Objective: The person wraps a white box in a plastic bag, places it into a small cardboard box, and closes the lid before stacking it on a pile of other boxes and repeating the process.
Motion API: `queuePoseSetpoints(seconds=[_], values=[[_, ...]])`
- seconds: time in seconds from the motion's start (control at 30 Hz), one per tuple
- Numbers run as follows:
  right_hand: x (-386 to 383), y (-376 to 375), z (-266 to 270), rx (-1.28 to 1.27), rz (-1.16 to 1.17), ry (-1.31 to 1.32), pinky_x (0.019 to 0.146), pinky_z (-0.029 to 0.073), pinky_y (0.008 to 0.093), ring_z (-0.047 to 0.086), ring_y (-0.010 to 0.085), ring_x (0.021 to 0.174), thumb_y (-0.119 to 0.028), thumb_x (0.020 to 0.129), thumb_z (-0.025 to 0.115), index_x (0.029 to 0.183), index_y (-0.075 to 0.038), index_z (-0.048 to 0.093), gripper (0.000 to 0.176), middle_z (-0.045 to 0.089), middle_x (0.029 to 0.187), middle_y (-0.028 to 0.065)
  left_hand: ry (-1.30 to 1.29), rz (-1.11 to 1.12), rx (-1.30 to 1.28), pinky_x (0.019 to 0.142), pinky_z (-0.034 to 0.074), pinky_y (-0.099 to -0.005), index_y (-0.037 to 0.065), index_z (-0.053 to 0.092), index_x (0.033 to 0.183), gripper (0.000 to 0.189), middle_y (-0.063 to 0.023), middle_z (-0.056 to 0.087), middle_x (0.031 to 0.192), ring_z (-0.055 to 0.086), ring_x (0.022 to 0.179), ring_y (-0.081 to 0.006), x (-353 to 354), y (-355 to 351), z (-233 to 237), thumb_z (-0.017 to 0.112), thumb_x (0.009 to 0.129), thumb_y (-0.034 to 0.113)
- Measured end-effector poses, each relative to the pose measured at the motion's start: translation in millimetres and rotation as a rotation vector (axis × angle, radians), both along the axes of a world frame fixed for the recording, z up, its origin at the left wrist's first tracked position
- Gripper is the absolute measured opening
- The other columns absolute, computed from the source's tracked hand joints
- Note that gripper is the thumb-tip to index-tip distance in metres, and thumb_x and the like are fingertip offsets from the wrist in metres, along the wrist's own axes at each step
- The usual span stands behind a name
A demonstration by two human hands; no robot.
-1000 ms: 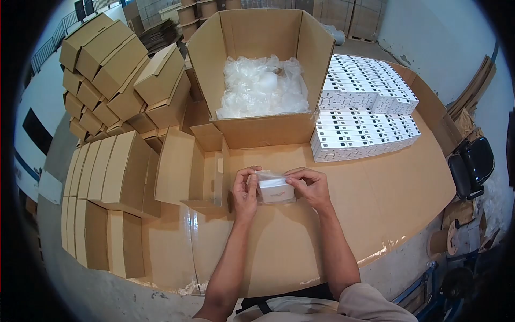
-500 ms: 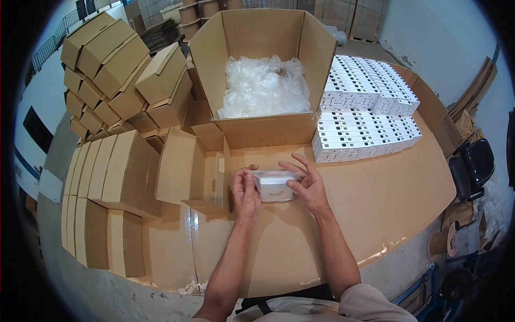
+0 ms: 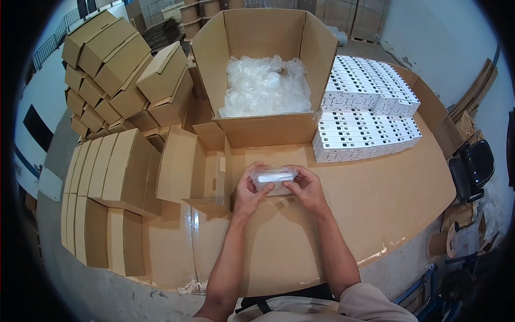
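Observation:
A small white item in clear plastic wrap (image 3: 275,177) is held between both hands above the cardboard-covered table. My left hand (image 3: 249,194) grips its left end, thumb on the near face. At the other end, my right hand (image 3: 307,189) closes round it with the thumb against the near face. Just left of my hands stands an open cardboard box (image 3: 212,185), its inside looking bare. Behind them, a large open carton (image 3: 268,131) contains a heap of clear plastic bags (image 3: 265,88).
Stacks of white boxes (image 3: 365,137) occupy the right back of the table (image 3: 375,209). Closed brown boxes (image 3: 126,172) line the left side, with more piled (image 3: 115,59) behind. A black chair (image 3: 475,169) stands beyond the right edge.
The wrapped item has tilted, so its printed face no longer shows. My right hand's raised fingers have come down round it, and both thumbs now press its near side.

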State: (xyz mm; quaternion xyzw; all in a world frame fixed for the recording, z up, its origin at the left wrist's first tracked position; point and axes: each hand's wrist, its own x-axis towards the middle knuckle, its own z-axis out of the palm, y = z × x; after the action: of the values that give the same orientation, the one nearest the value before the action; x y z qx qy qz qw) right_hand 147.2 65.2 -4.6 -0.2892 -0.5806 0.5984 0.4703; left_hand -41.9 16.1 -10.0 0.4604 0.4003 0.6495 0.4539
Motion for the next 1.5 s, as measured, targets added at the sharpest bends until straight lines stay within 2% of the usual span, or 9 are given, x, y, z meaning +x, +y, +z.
queuePoseSetpoints(seconds=[0.13,0.27,0.53,0.67,0.87,1.07,1.2,1.27,1.5], values=[[4.4,-1.0,5.7,-0.022,0.01,-0.06,0.097,0.053,0.0316,0.067,0.0157,0.107,0.002,0.093,0.075,0.116,0.003,0.07,0.024,0.073,0.113,0.0082,-0.008,-0.024,-0.203,0.091,0.052,-0.0282,0.003,0.068,0.119,0.028,-0.0059,0.068,0.124,0.063,0.108,-0.0118,-4.5,-2.2,-6.8,0.078,0.094,0.009],[7.9,2.0,4.5,-0.008,-0.002,-0.047,0.089,0.053,0.0284,0.067,0.0131,0.099,-0.002,0.094,0.076,0.1,0.003,0.073,0.008,0.075,0.106,0.0082,0.016,-0.02,-0.097,0.087,0.052,-0.0274,0.001,0.07,0.107,0.014,-0.0055,0.07,0.115,0.063,0.102,-0.0113,-8.7,-2.1,-5.7,0.076,0.096,0.008],[6.1,2.4,0.0,0.062,-0.128,-0.079,0.084,0.052,0.0283,0.065,0.0108,0.089,-0.005,0.094,0.076,0.091,0.0,0.069,0.009,0.075,0.098,0.0083,0.037,0.1,-0.021,0.088,0.047,-0.0268,0.005,0.065,0.098,0.009,-0.0035,0.067,0.106,0.058,0.098,-0.0095,0.5,0.5,-6.6,0.072,0.1,0.011],[6.5,1.4,1.9,0.054,-0.138,-0.06,0.084,0.051,0.0278,0.064,0.0105,0.089,-0.004,0.094,0.075,0.088,-0.001,0.066,0.011,0.074,0.094,0.0085,0.018,0.185,-0.106,0.085,0.047,-0.0252,0.005,0.063,0.104,0.016,-0.0002,0.064,0.101,0.057,0.094,-0.0073,8.0,-1.5,-2.9,0.073,0.1,0.018],[7.1,4.0,-4.1,0.036,-0.114,-0.02,0.088,0.052,0.0294,0.066,0.0119,0.092,-0.002,0.095,0.074,0.09,-0.001,0.065,0.011,0.073,0.096,0.0079,-0.018,0.248,-0.101,0.083,0.048,-0.0247,0.005,0.06,0.108,0.023,0.0011,0.062,0.097,0.057,0.09,-0.0069,14.4,-1.3,-6.5,0.073,0.1,0.022],[2.1,-9.7,26.4,0.016,-0.091,0.294,0.092,0.054,0.0324,0.068,0.0166,0.105,0.002,0.091,0.074,0.108,0.0,0.073,0.017,0.073,0.108,0.0104,-0.032,0.253,-0.113,0.082,0.048,-0.0242,0.006,0.059,0.105,0.022,0.0005,0.062,0.097,0.057,0.089,-0.0064,16.0,0.5,-5.1,0.074,0.1,0.021],[17.2,-3.7,25.7,0.283,0.056,-0.126,0.092,0.053,0.032,0.066,0.0158,0.105,0.003,0.089,0.075,0.116,-0.005,0.078,0.028,0.073,0.114,0.0098,-0.003,0.283,-0.099,0.077,0.048,-0.0245,0.005,0.058,0.104,0.02,-0.0003,0.062,0.094,0.056,0.086,-0.0062,14.2,3.2,-9.9,0.073,0.1,0.019],[20.6,-9.4,31.2,0.156,0.096,-0.373,0.09,0.053,0.0314,0.066,0.0147,0.102,0.003,0.089,0.075,0.116,-0.007,0.079,0.029,0.074,0.115,0.0084,-0.008,0.28,-0.081,0.074,0.048,-0.0246,0.004,0.058,0.103,0.02,-0.0007,0.063,0.092,0.056,0.085,-0.0061,15.7,3.6,-10.3,0.072,0.101,0.018],[9.2,-5.9,19.4,0.078,0.028,-0.293,0.08,0.056,0.0285,0.067,0.0124,0.096,-0.004,0.092,0.077,0.122,-0.007,0.077,0.031,0.077,0.109,0.0074,-0.006,0.273,-0.084,0.071,0.049,-0.025,0.005,0.056,0.099,0.02,-0.0005,0.062,0.092,0.057,0.082,-0.0062,15.6,2.2,-6.0,0.072,0.101,0.017]])
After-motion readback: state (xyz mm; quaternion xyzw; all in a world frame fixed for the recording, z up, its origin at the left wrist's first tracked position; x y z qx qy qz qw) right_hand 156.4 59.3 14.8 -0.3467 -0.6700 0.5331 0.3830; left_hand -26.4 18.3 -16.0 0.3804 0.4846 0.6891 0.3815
